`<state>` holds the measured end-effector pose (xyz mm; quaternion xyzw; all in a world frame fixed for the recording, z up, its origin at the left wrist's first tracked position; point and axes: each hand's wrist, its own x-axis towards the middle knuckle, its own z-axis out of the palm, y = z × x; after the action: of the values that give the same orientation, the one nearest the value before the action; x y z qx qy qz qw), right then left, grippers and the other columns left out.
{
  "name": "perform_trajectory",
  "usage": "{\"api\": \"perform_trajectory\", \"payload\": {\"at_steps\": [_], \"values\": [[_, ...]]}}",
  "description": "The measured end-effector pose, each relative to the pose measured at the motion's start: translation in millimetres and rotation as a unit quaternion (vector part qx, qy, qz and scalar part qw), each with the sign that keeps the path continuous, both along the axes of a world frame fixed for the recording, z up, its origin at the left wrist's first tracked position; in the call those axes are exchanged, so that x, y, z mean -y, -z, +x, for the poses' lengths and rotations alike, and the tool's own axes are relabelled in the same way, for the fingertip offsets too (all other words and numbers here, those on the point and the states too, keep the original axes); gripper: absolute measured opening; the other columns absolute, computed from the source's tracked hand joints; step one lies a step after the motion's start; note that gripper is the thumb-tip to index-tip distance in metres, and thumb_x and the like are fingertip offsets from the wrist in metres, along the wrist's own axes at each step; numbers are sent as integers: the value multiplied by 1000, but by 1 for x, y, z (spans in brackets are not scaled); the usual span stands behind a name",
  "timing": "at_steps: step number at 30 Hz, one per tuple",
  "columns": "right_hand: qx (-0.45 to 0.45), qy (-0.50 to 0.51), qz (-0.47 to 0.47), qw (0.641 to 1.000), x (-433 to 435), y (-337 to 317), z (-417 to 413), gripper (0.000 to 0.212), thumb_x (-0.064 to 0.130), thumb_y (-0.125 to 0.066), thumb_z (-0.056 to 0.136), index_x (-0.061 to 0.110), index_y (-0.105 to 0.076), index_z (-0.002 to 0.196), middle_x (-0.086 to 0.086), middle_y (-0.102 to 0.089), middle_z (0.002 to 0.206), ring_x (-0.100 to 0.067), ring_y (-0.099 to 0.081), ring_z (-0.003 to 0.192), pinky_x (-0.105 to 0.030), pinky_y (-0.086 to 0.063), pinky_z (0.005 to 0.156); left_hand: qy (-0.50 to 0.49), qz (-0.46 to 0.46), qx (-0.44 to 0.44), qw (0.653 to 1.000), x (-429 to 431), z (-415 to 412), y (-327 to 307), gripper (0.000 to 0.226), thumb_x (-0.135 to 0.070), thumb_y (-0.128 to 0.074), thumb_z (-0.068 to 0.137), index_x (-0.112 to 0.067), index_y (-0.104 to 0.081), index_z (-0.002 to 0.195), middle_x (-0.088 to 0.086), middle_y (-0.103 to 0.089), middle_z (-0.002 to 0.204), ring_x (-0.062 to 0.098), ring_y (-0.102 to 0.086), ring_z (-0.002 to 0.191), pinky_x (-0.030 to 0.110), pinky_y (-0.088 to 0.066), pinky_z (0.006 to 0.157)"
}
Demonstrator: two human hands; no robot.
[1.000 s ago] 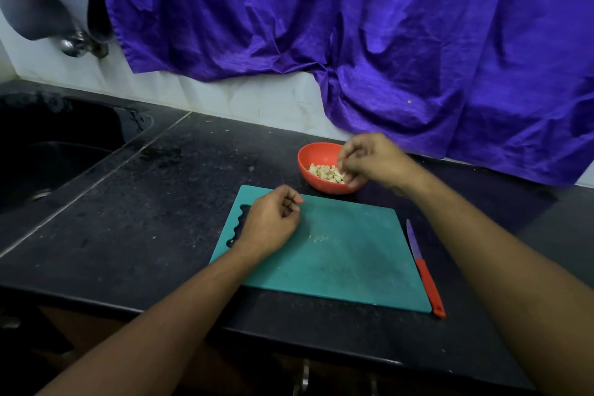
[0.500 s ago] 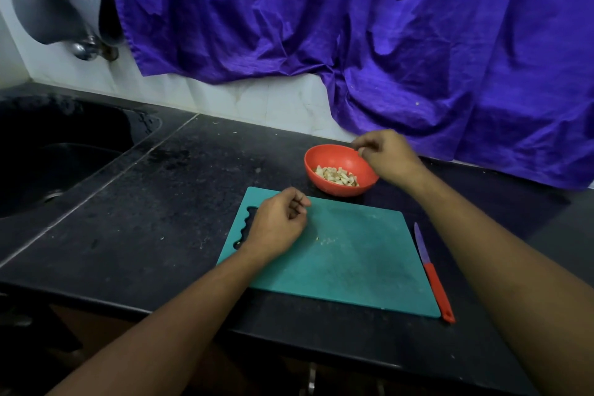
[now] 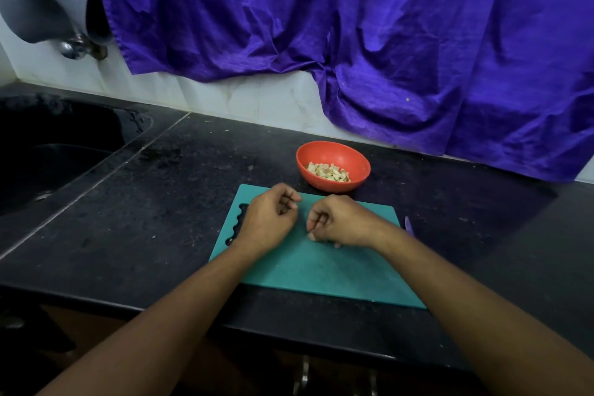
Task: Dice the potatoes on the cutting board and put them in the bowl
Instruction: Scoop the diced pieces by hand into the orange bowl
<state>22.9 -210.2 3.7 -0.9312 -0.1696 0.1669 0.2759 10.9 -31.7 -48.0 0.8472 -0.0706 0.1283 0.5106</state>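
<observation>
Diced potatoes [image 3: 328,172], pale and small, lie in a heap inside an orange bowl [image 3: 324,186]. The bowl stands on a dark surface [image 3: 160,219], just behind a teal cutting board [image 3: 321,270].

No whole potato or large piece shows on the board, so the dicing and most of the moving look done. At most, small scraps may be left to gather.

Both hands rest on the far part of the board, close together. The left hand [image 3: 268,222] is loosely curled with nothing visible in it. The right hand [image 3: 340,222] is curled with its fingertips down on the board. Whether it pinches a scrap cannot be told, because the hand covers that spot.

Only a purple sliver of a knife [image 3: 408,224] shows past the right forearm, which hides the rest. A dark sink [image 3: 58,151] sits to the left, and a purple cloth [image 3: 353,26] hangs behind.
</observation>
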Motion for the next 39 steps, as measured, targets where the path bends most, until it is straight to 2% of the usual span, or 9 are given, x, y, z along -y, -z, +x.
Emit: {"api": "perform_trajectory", "payload": {"at_steps": [9, 13, 18, 21, 24, 26, 31, 36, 39], "values": [[-10, 1, -52, 999, -9, -7, -8, 13, 13, -61, 92, 4, -70, 93, -5, -65, 74, -17, -61, 64, -33, -54, 60, 3, -26, -6, 1000, 0, -2, 0, 22, -1, -64, 90, -21, -66, 97, -4, -67, 87, 2, -61, 74, 18, -52, 71], [52, 81, 59, 994, 10, -33, 1, 11, 9, -59, 96, 3, -67, 91, -14, -70, 75, -30, -69, 69, -42, -60, 67, 2, -32, -12, 999, -1, -3, 0, 21, -2, -64, 91, -21, -67, 98, -4, -67, 89, 2, -60, 75, 17, -51, 72], [231, 225, 193, 927, 34, -78, 38, 6, 3, -64, 91, 6, -66, 87, -12, -72, 70, -27, -74, 65, -37, -64, 64, 4, -24, -13, 1000, 0, -5, -2, 19, -3, -65, 92, -22, -66, 98, -4, -67, 90, 4, -60, 76, 15, -49, 69], [314, 242, 148, 906, 36, -81, 65, 11, 2, -65, 86, 12, -66, 80, -6, -71, 68, -24, -74, 68, -40, -63, 69, 1, -17, -13, 1000, 0, -6, -3, 21, -2, -64, 91, -22, -66, 97, -5, -67, 89, 4, -60, 75, 15, -49, 69], [237, 136, -45, 961, 33, -73, 84, 26, -3, -61, 90, 18, -77, 91, -2, -76, 100, -19, -71, 97, -34, -57, 89, 2, -13, -11, 1000, 0, -6, -3, 21, -2, -63, 91, -21, -66, 98, -5, -67, 89, 2, -59, 73, 11, -48, 67], [236, 105, -105, 960, 29, -68, 89, 27, -1, -60, 93, 16, -79, 102, -1, -74, 112, -18, -68, 101, -36, -56, 93, 6, -11, -11, 1000, -1, -6, -2, 20, -1, -63, 91, -20, -66, 98, -5, -66, 89, 0, -57, 71, 10, -47, 65], [349, 153, -33, 924, 21, -64, 90, 17, 6, -67, 87, 20, -62, 79, 4, -67, 79, -17, -65, 77, -43, -59, 73, 7, -13, -11, 1000, -1, -4, -2, 20, -3, -63, 91, -21, -66, 98, -6, -67, 88, -2, -57, 70, 11, -48, 66], [202, 58, -169, 963, 22, -60, 90, 50, -1, -65, 90, 24, -64, 133, -3, -51, 136, -25, -54, 121, -37, -50, 95, 10, -25, -12, 1000, -2, -4, -2, 20, -2, -63, 91, -21, -66, 97, -5, -66, 88, -1, -57, 71, 11, -47, 65], [318, 101, -9, 942, 35, -67, 70, 47, 4, -64, 93, 18, -63, 137, -8, -52, 142, -23, -50, 130, -36, -42, 109, 15, -33, -13, 999, -1, -4, -2, 21, -2, -63, 91, -22, -66, 96, -4, -67, 89, 4, -60, 75, 15, -50, 68]]}}
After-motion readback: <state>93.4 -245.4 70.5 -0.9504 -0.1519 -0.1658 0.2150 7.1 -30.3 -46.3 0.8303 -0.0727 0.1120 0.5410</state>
